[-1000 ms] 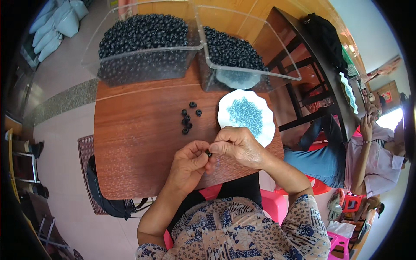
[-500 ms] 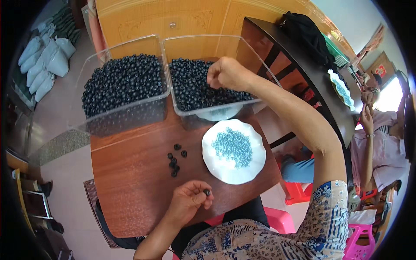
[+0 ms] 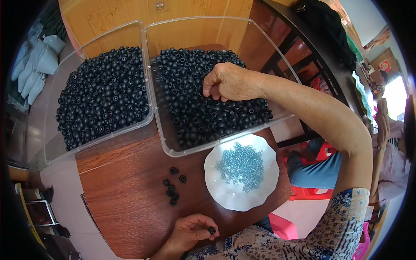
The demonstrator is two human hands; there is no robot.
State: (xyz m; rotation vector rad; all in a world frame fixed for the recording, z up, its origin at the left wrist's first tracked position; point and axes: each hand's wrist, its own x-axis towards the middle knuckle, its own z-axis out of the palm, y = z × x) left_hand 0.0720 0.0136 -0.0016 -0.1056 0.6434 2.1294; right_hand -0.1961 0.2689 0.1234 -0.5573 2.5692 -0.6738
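Note:
My right hand point(image 3: 229, 82) reaches far forward into the right clear plastic bin point(image 3: 171, 145). Its fingertips pinch down among the small black round beads point(image 3: 203, 112) that fill it; whether they grip one is hidden. Near the table's front edge my left hand point(image 3: 193, 229) holds one small black bead point(image 3: 211, 230) between thumb and fingers. A white scalloped plate point(image 3: 225, 190) with a heap of tiny blue pieces point(image 3: 240, 165) lies between my hands. Several loose black beads point(image 3: 172, 186) lie on the brown wooden table point(image 3: 125, 190) left of the plate.
A second clear bin point(image 3: 104, 93) full of black beads stands at the left. Wooden cabinet doors point(image 3: 130, 17) rise behind the bins. A dark chair point(image 3: 312, 39) and another seated person point(image 3: 390, 143) are at the right. Pale bags point(image 3: 41, 56) lie far left.
My right hand left the left hand at the table's front and stretched out into the right bin. The view leaned forward over the bins. My left hand stays low with its bead.

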